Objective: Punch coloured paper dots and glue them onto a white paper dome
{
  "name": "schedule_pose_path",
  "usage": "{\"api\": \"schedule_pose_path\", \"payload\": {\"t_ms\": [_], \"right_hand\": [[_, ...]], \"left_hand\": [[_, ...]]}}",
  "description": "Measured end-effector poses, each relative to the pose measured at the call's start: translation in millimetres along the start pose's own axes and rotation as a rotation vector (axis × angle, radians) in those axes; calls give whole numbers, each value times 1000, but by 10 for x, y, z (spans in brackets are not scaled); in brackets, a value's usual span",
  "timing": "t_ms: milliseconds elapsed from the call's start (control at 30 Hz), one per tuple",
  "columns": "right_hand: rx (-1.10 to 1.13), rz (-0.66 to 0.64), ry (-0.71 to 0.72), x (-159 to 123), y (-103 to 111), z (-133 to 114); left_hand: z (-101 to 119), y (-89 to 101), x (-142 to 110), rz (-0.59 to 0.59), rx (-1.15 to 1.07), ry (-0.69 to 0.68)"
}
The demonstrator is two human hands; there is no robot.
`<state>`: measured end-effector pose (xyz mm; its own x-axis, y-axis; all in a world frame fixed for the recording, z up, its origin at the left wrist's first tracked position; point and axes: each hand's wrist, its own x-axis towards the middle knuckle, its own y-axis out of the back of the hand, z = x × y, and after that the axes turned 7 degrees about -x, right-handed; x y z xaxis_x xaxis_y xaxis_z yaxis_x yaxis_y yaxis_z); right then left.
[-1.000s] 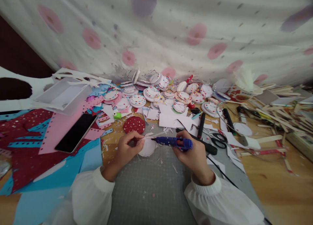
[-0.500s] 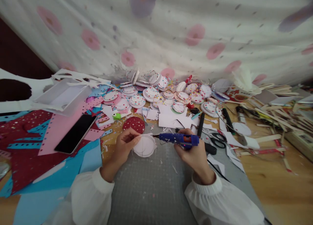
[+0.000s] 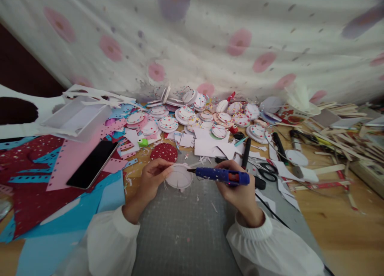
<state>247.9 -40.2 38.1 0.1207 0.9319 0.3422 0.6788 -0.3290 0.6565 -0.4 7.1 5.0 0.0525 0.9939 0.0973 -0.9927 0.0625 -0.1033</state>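
Note:
My left hand [image 3: 153, 175] pinches the left edge of a small round white paper piece [image 3: 179, 177] with a raised rim, held just above the grey cutting mat [image 3: 186, 228]. My right hand [image 3: 237, 188] is closed round a blue glue gun [image 3: 222, 175], held level with its tip pointing left at the right side of the round piece. The gun's black cord [image 3: 270, 210] runs off to the right over the mat. A dark red dotted disc [image 3: 164, 152] lies just beyond my left hand.
Several decorated paper discs [image 3: 186, 116] pile up at the back by the flowered cloth. A black phone [image 3: 93, 163] lies on pink paper at left, near a white box [image 3: 76, 117]. Scissors [image 3: 267, 173], black pens and wooden sticks [image 3: 339, 142] crowd the right.
The round white piece has been turned and lifted in my left fingers. The glue gun drew back a little to the right, then its tip came back to the piece's right edge.

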Motion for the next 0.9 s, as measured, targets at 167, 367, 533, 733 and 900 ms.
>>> {"api": "schedule_pose_path", "payload": {"t_ms": [167, 367, 533, 733, 900], "right_hand": [[-38, 56, 13, -9, -8, 21], [-84, 72, 39, -13, -10, 32], [-131, 78, 63, -12, -13, 33], [-182, 84, 90, -6, -16, 39], [-217, 89, 98, -11, -27, 48]], "left_hand": [[-23, -14, 4, 6, 33, 10], [-23, -22, 2, 21, 65, 3], [10, -38, 1, 33, 85, -11], [53, -64, -2, 35, 95, -25], [72, -66, -9, 35, 109, -37]]}}
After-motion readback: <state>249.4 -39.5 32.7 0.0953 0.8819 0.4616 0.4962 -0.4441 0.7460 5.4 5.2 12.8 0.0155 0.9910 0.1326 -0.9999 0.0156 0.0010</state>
